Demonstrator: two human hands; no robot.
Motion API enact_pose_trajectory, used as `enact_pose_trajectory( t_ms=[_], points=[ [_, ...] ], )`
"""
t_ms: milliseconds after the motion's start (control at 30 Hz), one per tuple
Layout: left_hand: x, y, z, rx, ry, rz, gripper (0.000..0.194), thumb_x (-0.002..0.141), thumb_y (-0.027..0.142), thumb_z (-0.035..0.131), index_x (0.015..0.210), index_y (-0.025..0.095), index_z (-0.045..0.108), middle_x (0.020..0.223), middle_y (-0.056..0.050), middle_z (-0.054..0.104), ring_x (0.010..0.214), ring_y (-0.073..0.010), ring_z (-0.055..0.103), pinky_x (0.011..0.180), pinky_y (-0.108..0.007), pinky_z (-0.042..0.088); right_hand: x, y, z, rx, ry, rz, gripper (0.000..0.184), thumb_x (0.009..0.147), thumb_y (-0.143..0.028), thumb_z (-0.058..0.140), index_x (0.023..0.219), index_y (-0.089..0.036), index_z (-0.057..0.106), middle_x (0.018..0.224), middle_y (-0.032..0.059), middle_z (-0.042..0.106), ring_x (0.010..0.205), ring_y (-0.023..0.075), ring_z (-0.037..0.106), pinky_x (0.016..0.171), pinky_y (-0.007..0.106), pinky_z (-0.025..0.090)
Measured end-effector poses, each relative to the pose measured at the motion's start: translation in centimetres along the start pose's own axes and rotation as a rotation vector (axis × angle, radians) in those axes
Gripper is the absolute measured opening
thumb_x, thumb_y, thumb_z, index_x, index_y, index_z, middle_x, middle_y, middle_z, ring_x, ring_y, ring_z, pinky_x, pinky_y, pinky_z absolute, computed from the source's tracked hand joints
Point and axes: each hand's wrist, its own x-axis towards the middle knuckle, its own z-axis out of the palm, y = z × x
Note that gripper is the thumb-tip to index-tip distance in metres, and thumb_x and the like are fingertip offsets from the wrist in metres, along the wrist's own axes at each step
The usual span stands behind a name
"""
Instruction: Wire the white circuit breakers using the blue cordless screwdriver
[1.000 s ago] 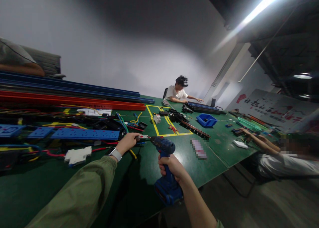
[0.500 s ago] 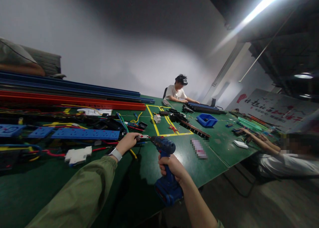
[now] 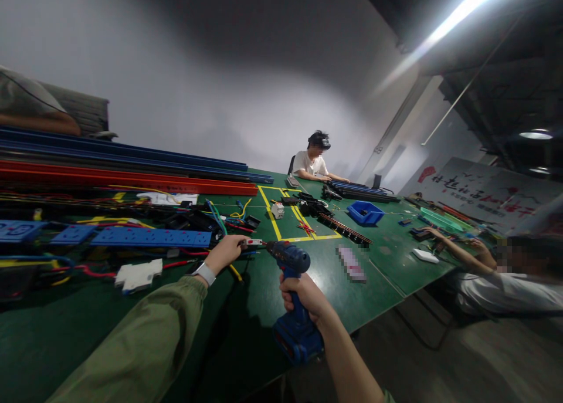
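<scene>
My right hand is wrapped round the grip of a blue cordless drill, which is held upright with its bit pointing left. My left hand is closed on a small white-and-red part whose exact kind I cannot make out. The drill's bit end meets or nearly meets the right side of this part. Behind the left hand, a blue power strip lies among coloured wires. A white flat piece rests on the table beside my left sleeve.
Long orange channels and blue channels run along the back left of the green table. Yellow tape marks an area holding a white breaker-like block. Further right stands a blue bin. Two co-workers sit behind and to the right.
Both of my hands, the drill and the white-and-red part stay almost still. At the right, a co-worker's hand has shifted slightly.
</scene>
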Motion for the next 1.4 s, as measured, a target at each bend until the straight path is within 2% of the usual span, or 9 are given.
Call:
enact_pose_trajectory(
  t_ms=[533, 1100, 1400],
  points=[
    [0.09, -0.45, 0.27, -0.018, 0.01, -0.001, 0.033, 0.08, 0.023, 0.053, 0.107, 0.021, 0.072, 0.105, -0.006, 0.073, 0.099, -0.0216, 0.065, 0.088, -0.026, 0.046, 0.1, 0.07, -0.15, -0.015, -0.014, 0.012, 0.018, 0.063, -0.019, 0.059, 0.077, -0.019, 0.047, 0.047, -0.0074, 0.044, 0.039, 0.0077, 0.04, 0.043, 0.022, 0.03],
    [-0.08, 0.1, -0.02, -0.031, 0.006, -0.016, 0.034, 0.08, 0.026, 0.052, 0.107, 0.02, 0.072, 0.105, -0.007, 0.073, 0.101, -0.0228, 0.065, 0.093, -0.028, 0.045, 0.0, -0.14, 0.0, -0.009, -0.004, 0.01, 0.02, 0.062, -0.019, 0.059, 0.077, -0.019, 0.047, 0.047, -0.0079, 0.044, 0.038, 0.0074, 0.038, 0.043, 0.022, 0.03],
    [0.13, -0.44, 0.21, -0.007, 0.002, -0.013, 0.034, 0.081, 0.025, 0.053, 0.109, 0.022, 0.072, 0.108, -0.006, 0.072, 0.103, -0.0223, 0.065, 0.094, -0.028, 0.045, -0.09, -0.1, 0.08, -0.024, -0.007, 0.001, 0.019, 0.062, -0.019, 0.059, 0.077, -0.019, 0.047, 0.046, -0.0078, 0.045, 0.038, 0.0077, 0.039, 0.043, 0.022, 0.029]
  ],
)
